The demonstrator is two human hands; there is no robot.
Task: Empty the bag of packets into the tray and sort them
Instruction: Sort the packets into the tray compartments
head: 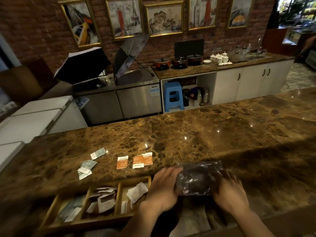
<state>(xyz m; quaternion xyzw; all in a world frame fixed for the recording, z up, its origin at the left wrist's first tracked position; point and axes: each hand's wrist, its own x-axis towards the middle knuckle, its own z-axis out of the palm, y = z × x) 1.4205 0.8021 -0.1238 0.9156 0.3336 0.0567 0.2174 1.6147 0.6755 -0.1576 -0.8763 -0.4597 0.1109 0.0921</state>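
On the brown marble counter (188, 134), right at the near edge, both hands are on a clear plastic bag (198, 178). Left hand (164, 189) has its fingers curled round the bag's left side, right hand (229, 190) grips the right side, so the bag is stretched between them. It's see-through and crinkly, and I honestly can't tell if anything's inside.

Wooden tray (119, 218) sits just left of the left hand, below the counter edge, split into three compartments. Left one has greyish-green and white packets (71, 209), middle one a pile of dark reddish packets (104, 199), right one a couple of white packets (136, 192). The left wrist covers the tray's right end a bit.

Up on the counter, well clear of the hands, three orange-and-white packets (135, 161) lie in a row, the two on the right overlapping. Further left there's a loose scatter of grey-green packets (89, 165).

Background stuff: a blue plastic stool (172, 96) tucked in an open cabinet, steel under-counter fridge (119, 103), two open umbrellas (102, 64) on top of it, red pots (179, 61) and white cups (219, 58) on the back counter, and framed paintings (164, 18) on the brick wall
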